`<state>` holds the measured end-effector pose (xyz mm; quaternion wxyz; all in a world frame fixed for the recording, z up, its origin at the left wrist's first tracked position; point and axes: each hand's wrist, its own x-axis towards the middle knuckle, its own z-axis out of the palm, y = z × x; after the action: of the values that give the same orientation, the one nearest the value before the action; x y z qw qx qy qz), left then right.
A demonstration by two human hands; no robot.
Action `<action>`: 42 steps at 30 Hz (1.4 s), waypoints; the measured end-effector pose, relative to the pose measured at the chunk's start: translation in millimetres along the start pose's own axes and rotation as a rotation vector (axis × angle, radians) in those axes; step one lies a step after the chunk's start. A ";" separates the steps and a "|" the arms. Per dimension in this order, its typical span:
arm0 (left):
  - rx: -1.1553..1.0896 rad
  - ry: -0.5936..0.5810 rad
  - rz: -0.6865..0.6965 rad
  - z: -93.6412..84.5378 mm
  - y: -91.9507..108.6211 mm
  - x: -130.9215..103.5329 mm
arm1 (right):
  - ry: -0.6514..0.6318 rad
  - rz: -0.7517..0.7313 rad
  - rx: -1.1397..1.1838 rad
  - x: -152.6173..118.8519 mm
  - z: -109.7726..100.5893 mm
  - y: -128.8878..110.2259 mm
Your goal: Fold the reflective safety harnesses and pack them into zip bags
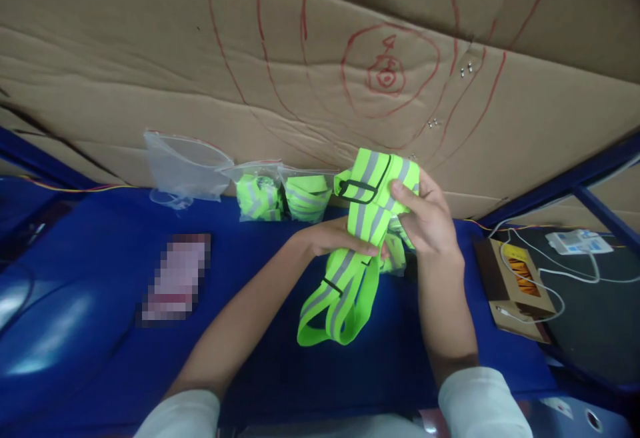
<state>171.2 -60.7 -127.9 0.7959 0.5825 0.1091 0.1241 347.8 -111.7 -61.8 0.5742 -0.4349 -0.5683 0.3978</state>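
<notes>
Hands meet over a blue table [100, 331], both on a neon-yellow reflective strap vest [357, 238] with grey stripes. The right hand [430, 221] grasps the folded upper part of the vest, thumb pressed across its front and fingers wrapped behind, so the bundle stands up above the wrist. The left hand [333, 238] lies just below and to the left of it, fingers laid flat across the straps and pinching them where they leave the fold. Beneath the left hand the loose loops of the vest hang down towards the table; whether they touch it cannot be told.

Beyond the left hand, against a cardboard wall [150, 58] marked with red rings, stand two clear bags holding folded vests [285, 197], and further left an empty clear bag [183, 168]. Off to the right of the right hand lies a small brown box [515, 288] with a white cable [560, 271] running over it.
</notes>
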 end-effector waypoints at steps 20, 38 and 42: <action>-0.103 0.553 0.103 -7.2 20.2 -20.4 | -0.476 -0.384 -0.436 15.1 -24.5 16.5; -0.123 0.198 0.072 4.1 2.1 -0.4 | 0.009 -0.131 -0.250 0.9 -19.3 3.8; -0.137 0.282 0.067 12.1 3.5 2.1 | 0.001 -0.196 -0.279 2.7 -21.0 3.1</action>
<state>176.8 -69.9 -121.1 0.8059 0.5069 0.1916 0.2384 369.0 -109.1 -63.4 0.5447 -0.4530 -0.6573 0.2570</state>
